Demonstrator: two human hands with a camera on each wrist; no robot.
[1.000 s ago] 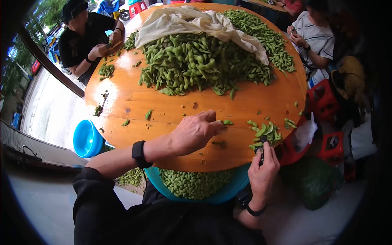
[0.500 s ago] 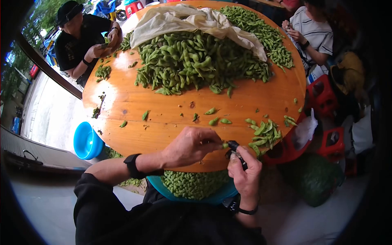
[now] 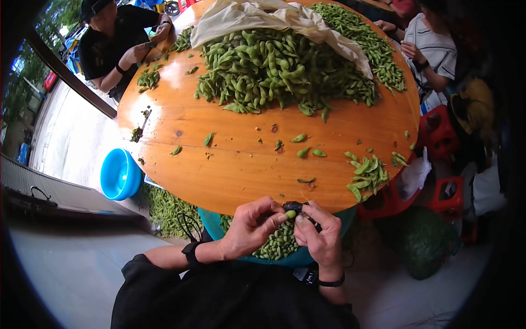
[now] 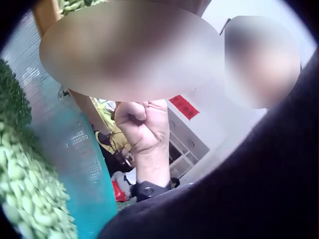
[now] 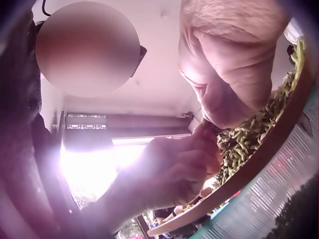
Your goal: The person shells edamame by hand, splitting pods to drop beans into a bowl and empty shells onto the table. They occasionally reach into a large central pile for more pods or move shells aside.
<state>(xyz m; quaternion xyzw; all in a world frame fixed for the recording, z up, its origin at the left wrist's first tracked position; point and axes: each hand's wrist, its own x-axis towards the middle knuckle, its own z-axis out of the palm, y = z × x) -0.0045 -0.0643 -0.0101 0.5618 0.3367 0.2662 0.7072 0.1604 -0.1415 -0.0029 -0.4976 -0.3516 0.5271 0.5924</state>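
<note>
My left hand pinches a green bean pod between thumb and forefinger, close over the near edge of the table. My right hand meets it there, holding a small black tool whose dark end lies right at the pod. What kind of tool it is, I cannot tell. Below both hands a teal basin holds shelled green beans. In the right wrist view, the fingers of both hands come together and hide the pod. Blur covers much of the left wrist view.
A big heap of pods lies on the round wooden table, partly under a pale cloth. A smaller pile sits at the right edge. Two people sit across. A blue basin and red stools stand around.
My left hand has gone from the tabletop to my right hand, carrying a pod. Both hands have since drawn nearer my body, over the basin. My right hand has left the small pile.
</note>
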